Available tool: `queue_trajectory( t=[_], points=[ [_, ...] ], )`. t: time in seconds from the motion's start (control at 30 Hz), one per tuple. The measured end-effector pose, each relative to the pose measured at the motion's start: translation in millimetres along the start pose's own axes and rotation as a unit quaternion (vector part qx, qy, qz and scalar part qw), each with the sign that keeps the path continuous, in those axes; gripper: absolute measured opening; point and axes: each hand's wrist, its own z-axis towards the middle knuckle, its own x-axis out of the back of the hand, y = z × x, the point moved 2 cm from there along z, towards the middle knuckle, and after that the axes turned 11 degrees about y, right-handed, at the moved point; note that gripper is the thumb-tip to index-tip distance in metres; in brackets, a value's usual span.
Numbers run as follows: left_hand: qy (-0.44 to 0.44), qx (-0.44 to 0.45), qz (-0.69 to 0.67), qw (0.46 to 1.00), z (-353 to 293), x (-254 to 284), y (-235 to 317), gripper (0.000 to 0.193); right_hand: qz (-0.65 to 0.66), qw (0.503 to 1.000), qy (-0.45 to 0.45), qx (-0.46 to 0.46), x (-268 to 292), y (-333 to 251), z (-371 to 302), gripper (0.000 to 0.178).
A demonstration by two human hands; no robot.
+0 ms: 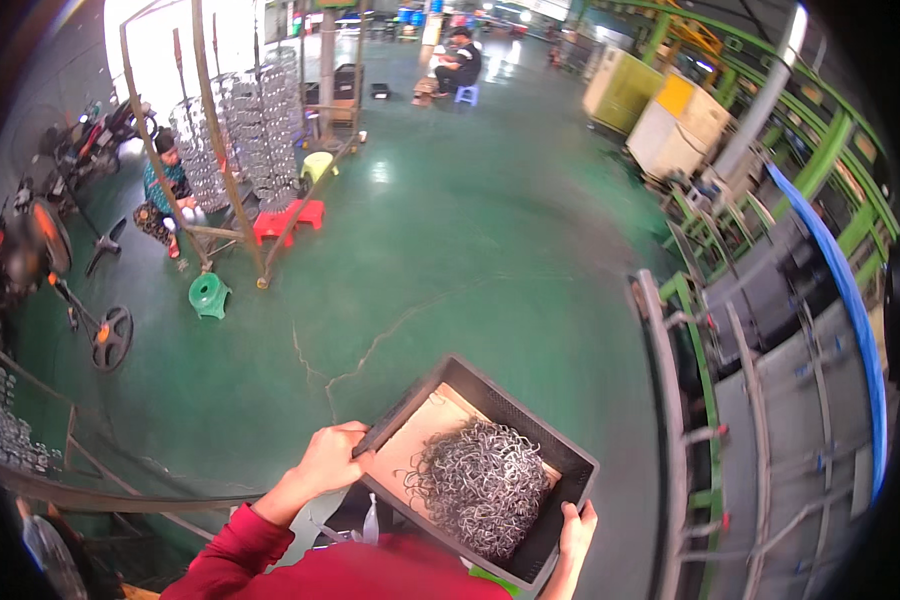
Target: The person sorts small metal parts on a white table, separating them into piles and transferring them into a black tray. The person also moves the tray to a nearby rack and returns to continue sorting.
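Between my two hands is a black plastic crate (570,462), held in front of my body and turned at an angle. A sheet of brown cardboard (422,424) lines its bottom. On that lies a tangled heap of small bent metal hooks (485,480), piled toward the right side. My left hand (332,458) is closed on the crate's left corner, fingers over the rim. My right hand (576,530) grips the right end, its thumb on the rim and its other fingers mostly hidden.
At left stand a metal rack (215,120) with hanging metal parts, a green stool (209,295), a red stool (300,215) and a pedestal fan (45,240). One person (160,185) crouches by the rack; another (460,62) sits farther off. A pipe-framed line (670,400) runs along the right.
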Motion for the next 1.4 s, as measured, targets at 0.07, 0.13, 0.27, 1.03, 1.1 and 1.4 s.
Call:
queue_trajectory(
  t=[0.07,0.13,0.27,1.03,1.1,1.4],
  points=[
    [0.017,0.019,0.009,1.0,69.3,-10.8,-26.1,0.019,-0.031,0.999,-0.032,0.026,-61.2,-48.6,66.5,0.035],
    [0.03,0.041,0.004,0.999,139.1,-21.5,-56.9,0.019,-0.071,0.995,-0.046,0.046,-122.3,-91.8,119.1,0.035],
    [0.065,0.041,-0.02,0.997,287.4,-23.8,-106.2,0.02,-0.143,0.985,-0.041,0.085,-234.2,-176.8,207.7,0.034],
    [0.129,0.112,-0.02,0.985,1110.8,-66.3,-218.7,0.024,-0.07,0.972,-0.122,0.188,-792.0,-577.0,821.0,0.028],
    [0.142,0.139,-0.032,0.98,1177.8,-57.2,-250.7,0.024,-0.088,0.969,-0.133,0.19,-861.6,-617.9,857.4,0.028],
    [0.088,0.135,-0.049,0.986,1504.0,6.1,-363.1,0.024,-0.071,0.967,-0.094,0.224,-1103.2,-778.9,985.4,0.027]
  ],
)
